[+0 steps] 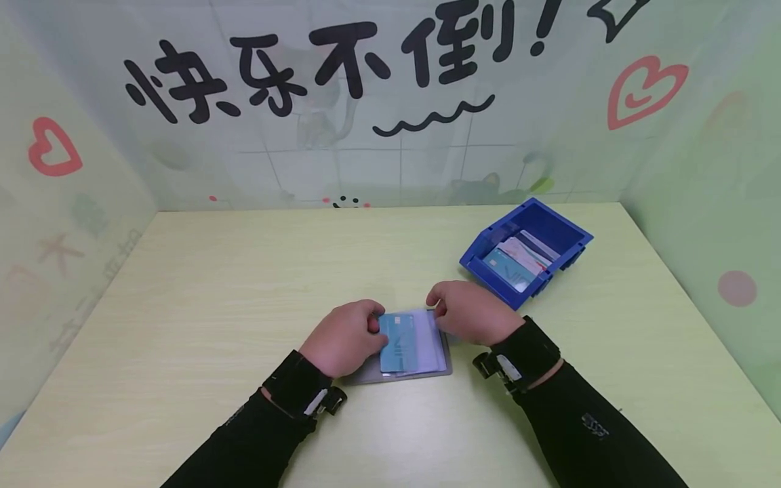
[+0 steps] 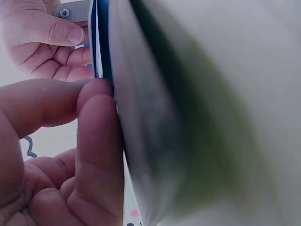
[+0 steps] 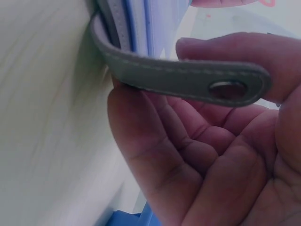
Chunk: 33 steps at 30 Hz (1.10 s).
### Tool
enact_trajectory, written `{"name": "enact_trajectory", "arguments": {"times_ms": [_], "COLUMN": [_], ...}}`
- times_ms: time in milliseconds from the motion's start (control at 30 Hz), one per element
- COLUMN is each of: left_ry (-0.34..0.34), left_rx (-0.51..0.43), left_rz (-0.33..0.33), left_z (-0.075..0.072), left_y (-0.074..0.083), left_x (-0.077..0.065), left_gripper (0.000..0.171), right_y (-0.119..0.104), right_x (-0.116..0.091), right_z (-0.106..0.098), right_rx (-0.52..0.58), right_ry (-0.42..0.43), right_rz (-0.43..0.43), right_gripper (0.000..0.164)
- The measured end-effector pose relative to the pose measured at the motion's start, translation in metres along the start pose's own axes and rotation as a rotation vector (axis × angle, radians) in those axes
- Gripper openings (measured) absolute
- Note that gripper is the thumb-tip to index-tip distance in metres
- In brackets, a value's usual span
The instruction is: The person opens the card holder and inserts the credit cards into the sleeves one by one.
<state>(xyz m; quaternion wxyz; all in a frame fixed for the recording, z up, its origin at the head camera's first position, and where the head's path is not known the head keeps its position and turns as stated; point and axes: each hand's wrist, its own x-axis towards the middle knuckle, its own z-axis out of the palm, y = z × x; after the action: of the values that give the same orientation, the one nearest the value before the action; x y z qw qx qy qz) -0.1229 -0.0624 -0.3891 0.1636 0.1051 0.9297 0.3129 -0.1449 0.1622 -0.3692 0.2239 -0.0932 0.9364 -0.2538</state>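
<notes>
A grey card holder [image 1: 448, 369] lies open on the table with clear sleeves and a light-blue card [image 1: 399, 344] on top. My left hand [image 1: 375, 325] pinches the card's left edge between thumb and fingers; up close the left fingertips [image 2: 96, 101] press against the stacked sleeve edges [image 2: 101, 42]. My right hand [image 1: 436, 306] grips the holder's right side. In the right wrist view its fingers [image 3: 221, 47] curl over the grey strap [image 3: 178, 75] with a metal snap [image 3: 228, 88].
A blue plastic bin [image 1: 552, 227] with several cards inside stands to the right rear of the hands. The pale wooden table [image 1: 244, 271] is walled by printed panels at the back and sides.
</notes>
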Motion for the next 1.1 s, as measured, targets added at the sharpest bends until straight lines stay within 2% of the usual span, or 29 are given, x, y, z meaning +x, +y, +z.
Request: {"name": "enact_trajectory", "arguments": {"times_ms": [367,533,1100], "left_ry": [-0.023,-0.05,-0.073], "left_rx": [-0.069,-0.096,-0.102], "left_rz": [0.006,0.034,0.071], "left_z": [0.0018,0.0034,0.0057], "left_y": [0.0002,0.0011,0.0025], "left_x": [0.0024,0.0027,0.0011], "left_gripper": [0.042,0.043,0.047], "right_y": [-0.0006,0.0006,0.0002], "right_x": [0.0021,0.0014,0.0033], "right_z": [0.0014,0.0023,0.0063], "right_rx": [0.003,-0.003,-0.066], "right_ry": [-0.001,0.004,0.027], "right_rz": [0.02,0.015,-0.01], "right_gripper": [0.033,0.034,0.036]}}
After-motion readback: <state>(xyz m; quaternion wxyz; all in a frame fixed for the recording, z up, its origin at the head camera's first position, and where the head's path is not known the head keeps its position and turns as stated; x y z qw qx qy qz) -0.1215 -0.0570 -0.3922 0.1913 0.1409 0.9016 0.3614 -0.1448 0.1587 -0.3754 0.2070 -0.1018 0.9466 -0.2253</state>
